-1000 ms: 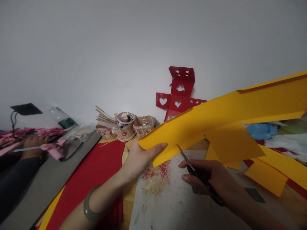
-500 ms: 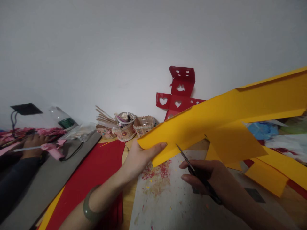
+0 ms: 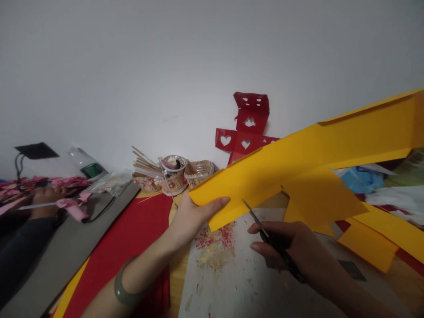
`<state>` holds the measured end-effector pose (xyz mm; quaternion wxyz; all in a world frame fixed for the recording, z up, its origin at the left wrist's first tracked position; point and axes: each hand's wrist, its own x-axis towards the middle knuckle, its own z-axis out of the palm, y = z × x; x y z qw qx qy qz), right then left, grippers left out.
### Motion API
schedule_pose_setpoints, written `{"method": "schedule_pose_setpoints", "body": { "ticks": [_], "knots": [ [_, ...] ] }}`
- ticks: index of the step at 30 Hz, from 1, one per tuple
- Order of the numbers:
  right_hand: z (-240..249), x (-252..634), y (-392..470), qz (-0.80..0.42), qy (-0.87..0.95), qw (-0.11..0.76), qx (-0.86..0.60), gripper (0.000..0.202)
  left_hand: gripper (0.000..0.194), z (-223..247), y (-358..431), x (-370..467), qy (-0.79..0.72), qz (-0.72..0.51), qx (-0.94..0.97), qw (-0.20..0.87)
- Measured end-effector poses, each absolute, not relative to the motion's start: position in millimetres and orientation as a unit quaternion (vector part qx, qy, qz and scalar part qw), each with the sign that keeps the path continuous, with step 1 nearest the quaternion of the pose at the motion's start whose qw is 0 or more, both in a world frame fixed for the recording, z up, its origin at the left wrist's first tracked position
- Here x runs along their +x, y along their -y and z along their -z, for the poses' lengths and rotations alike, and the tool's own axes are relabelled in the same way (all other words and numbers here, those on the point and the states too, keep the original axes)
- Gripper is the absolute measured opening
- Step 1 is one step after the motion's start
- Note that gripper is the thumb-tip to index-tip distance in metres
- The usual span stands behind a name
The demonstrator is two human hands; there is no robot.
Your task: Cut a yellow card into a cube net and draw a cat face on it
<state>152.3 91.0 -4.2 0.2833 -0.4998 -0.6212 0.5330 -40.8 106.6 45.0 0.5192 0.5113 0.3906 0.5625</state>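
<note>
A long folded sheet of yellow card (image 3: 291,161) is raised over the table, slanting up to the right, with a square flap hanging from its lower edge. Its left end is pinched by my left hand (image 3: 190,221), thumb on the near face. In my right hand (image 3: 291,247) I grip black-handled scissors (image 3: 265,232), their tips pointing up and left at the card's lower edge. Whether the blades are parted is hard to make out. Under both hands lies a pale grey work board (image 3: 225,287) strewn with red and yellow paper scraps.
A red cut-out box shape (image 3: 250,117) leans against the wall. Decorated baskets (image 3: 174,183) hold sticks and tools. Red sheets (image 3: 132,247) lie left. Beyond them are a pink glue gun (image 3: 74,207) and another person's hand (image 3: 48,198). Yellow pieces (image 3: 371,245) and a blue bag (image 3: 362,179) lie right.
The yellow card has shifted slightly left, mostly at its far right end. Both hands keep nearly the same place, and the scissors stay at the card's lower edge.
</note>
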Motion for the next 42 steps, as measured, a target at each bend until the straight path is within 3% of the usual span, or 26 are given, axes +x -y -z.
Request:
{"method": "schedule_pose_setpoints", "body": {
  "ticks": [6, 15, 42],
  "knots": [
    [-6.9, 148.8, -86.2, -0.536, 0.609, 0.294, -0.505, 0.042, 0.048, -45.3, -106.5, -40.2, -0.389, -0.565, 0.509, 0.52],
    [4.5, 150.2, -90.0, -0.591, 0.643, 0.269, -0.406, 0.05, 0.019, -39.8, -97.6, -33.1, -0.422, -0.556, 0.508, 0.504],
    [6.0, 149.3, -89.4, -0.558, 0.633, 0.304, -0.443, 0.053, 0.02, -35.2, -85.1, -25.9, -0.439, -0.543, 0.497, 0.515]
  ]
}}
